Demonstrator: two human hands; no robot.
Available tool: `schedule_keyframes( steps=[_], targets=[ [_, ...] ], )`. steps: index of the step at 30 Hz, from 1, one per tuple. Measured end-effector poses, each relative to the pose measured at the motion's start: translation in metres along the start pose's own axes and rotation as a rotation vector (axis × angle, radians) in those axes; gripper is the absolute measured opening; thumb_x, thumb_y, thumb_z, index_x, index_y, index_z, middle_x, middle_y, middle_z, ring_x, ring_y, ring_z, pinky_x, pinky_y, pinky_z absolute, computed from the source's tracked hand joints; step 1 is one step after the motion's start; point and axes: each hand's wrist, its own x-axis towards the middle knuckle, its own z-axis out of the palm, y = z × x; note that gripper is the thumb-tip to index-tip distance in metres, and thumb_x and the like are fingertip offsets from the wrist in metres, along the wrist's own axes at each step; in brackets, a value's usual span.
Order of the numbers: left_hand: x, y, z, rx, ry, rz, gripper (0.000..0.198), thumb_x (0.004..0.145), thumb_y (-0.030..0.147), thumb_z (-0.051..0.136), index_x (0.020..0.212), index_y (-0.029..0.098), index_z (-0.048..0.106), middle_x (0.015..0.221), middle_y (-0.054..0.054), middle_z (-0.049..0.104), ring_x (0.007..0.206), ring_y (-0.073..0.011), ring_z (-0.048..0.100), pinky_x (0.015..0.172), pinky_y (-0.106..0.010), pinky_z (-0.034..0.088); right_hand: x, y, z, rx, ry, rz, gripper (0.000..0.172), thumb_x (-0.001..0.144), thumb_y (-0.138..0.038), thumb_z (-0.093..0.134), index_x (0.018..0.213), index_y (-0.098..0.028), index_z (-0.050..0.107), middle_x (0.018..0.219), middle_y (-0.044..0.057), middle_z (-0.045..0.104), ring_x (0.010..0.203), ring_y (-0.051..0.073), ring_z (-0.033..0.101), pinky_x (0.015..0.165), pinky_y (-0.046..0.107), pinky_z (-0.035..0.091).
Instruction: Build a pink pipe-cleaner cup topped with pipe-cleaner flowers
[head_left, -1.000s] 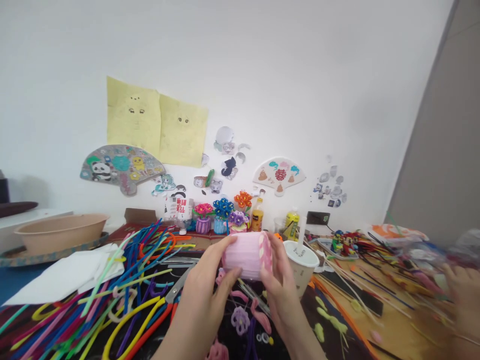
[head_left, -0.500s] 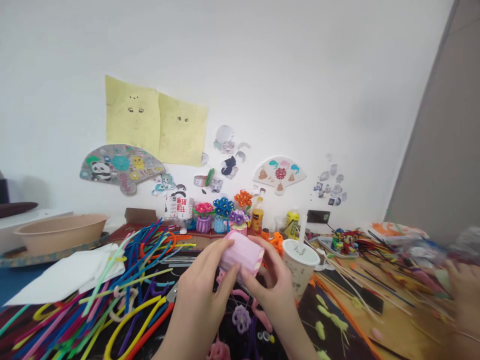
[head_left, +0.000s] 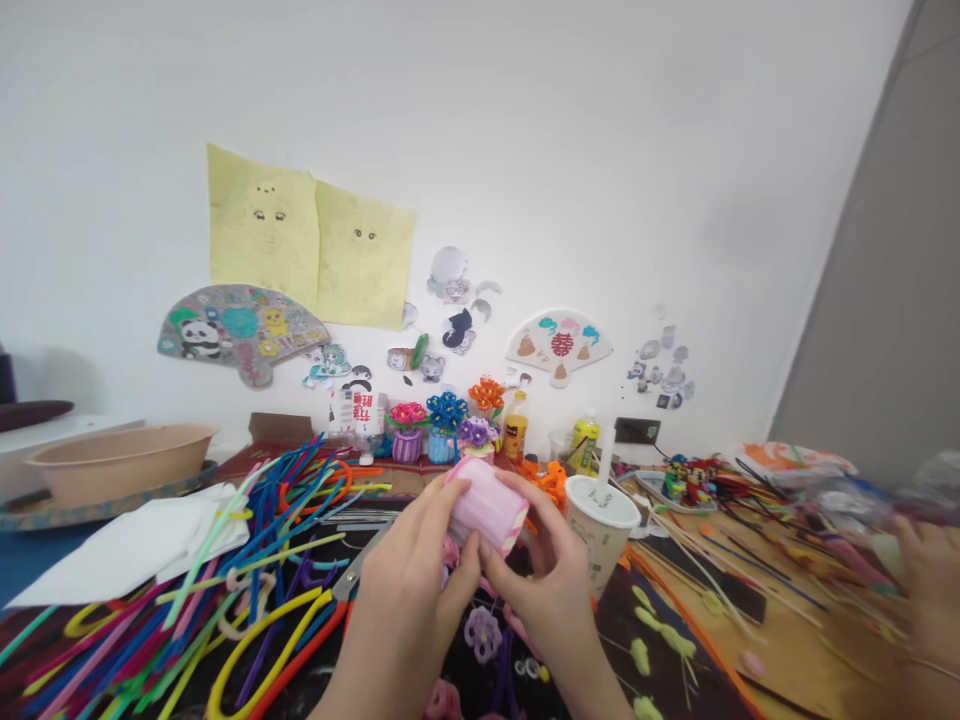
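Presently both hands, left point(head_left: 405, 575) and right point(head_left: 549, 572), grip a pale pink, ribbed, apparently fuzzy-stemmed cylinder point(head_left: 487, 505), tilted, just left of the white-lidded beige drink cup point(head_left: 604, 545). Lilac looped pipe-cleaner flower point(head_left: 482, 634) nearer the wearer than the cup; metal-bladed scissors point(head_left: 350, 580) well left of it. Judgement: hard thumb pressure could dent the cylinder; an outward right-hand swing could tip the cup.

the cylinder point(head_left: 487, 502) is pale pink-lilac, its rim point(head_left: 517, 523) banded pink and cream. far left, the paper sheets point(head_left: 262, 240) are yellow; the left fan point(head_left: 240, 328) is grey with multicoloured cartoon patterns, the right fan point(head_left: 559, 345) white with red, teal and brown motifs. near left, the pipe cleaners point(head_left: 259, 515) mix blue, green, pink and yellow.
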Motion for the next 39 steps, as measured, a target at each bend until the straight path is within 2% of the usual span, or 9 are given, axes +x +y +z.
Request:
schedule_keyframes(
  steps=[4,11,21,31,35,39],
  targets=[
    [0.0,0.003,0.0,0.029,0.041,0.029,0.031,0.087,0.018,0.048,0.115,0.009,0.057,0.111,-0.017,0.068,0.1,-0.0219,0.067,0.084,-0.03,0.056,-0.001,-0.001,0.002,-0.021,0.017,-0.027,0.049,0.069,-0.011,0.068,0.116,-0.026,0.059,0.12,0.008,0.062,0.11,0.028,0.062,0.092,0.041,0.054],
    [-0.004,0.003,0.0,0.048,0.016,0.01,0.036,0.085,0.015,0.052,0.12,0.009,0.056,0.119,-0.018,0.065,0.109,-0.0206,0.063,0.092,-0.028,0.051,0.0,-0.003,0.003,-0.041,0.038,-0.062,0.049,0.069,-0.01,0.069,0.115,-0.026,0.061,0.118,0.007,0.064,0.107,0.027,0.064,0.091,0.039,0.055],
    [0.002,0.009,-0.002,0.115,0.088,0.069,0.03,0.086,0.013,0.045,0.112,0.006,0.06,0.11,-0.021,0.069,0.099,-0.0253,0.068,0.08,-0.032,0.057,-0.001,-0.003,0.002,-0.033,0.022,-0.038,0.047,0.07,-0.011,0.069,0.114,-0.022,0.061,0.12,0.011,0.064,0.107,0.029,0.064,0.092,0.044,0.054],
    [-0.001,0.011,0.0,0.123,0.034,0.052,0.032,0.085,0.01,0.046,0.114,0.005,0.058,0.115,-0.024,0.065,0.104,-0.0275,0.066,0.084,-0.034,0.056,-0.001,-0.008,0.001,-0.051,0.008,-0.01,0.047,0.07,-0.012,0.07,0.116,-0.02,0.06,0.121,0.012,0.064,0.111,0.03,0.062,0.093,0.044,0.054],
    [-0.003,0.009,0.0,0.094,-0.012,0.034,0.037,0.086,0.011,0.046,0.121,0.006,0.053,0.121,-0.022,0.062,0.113,-0.0263,0.061,0.09,-0.034,0.053,-0.001,-0.008,0.0,-0.081,0.014,-0.031,0.047,0.07,-0.013,0.07,0.116,-0.019,0.061,0.121,0.013,0.064,0.111,0.03,0.062,0.092,0.043,0.054],
    [0.001,0.004,-0.006,-0.011,-0.032,-0.04,0.039,0.087,0.005,0.039,0.124,0.01,0.051,0.118,-0.014,0.066,0.109,-0.0183,0.063,0.09,-0.026,0.052,-0.001,-0.002,-0.002,-0.081,0.061,-0.033,0.048,0.069,-0.012,0.069,0.116,-0.02,0.062,0.12,0.011,0.065,0.109,0.03,0.063,0.092,0.043,0.054]
  ],
)
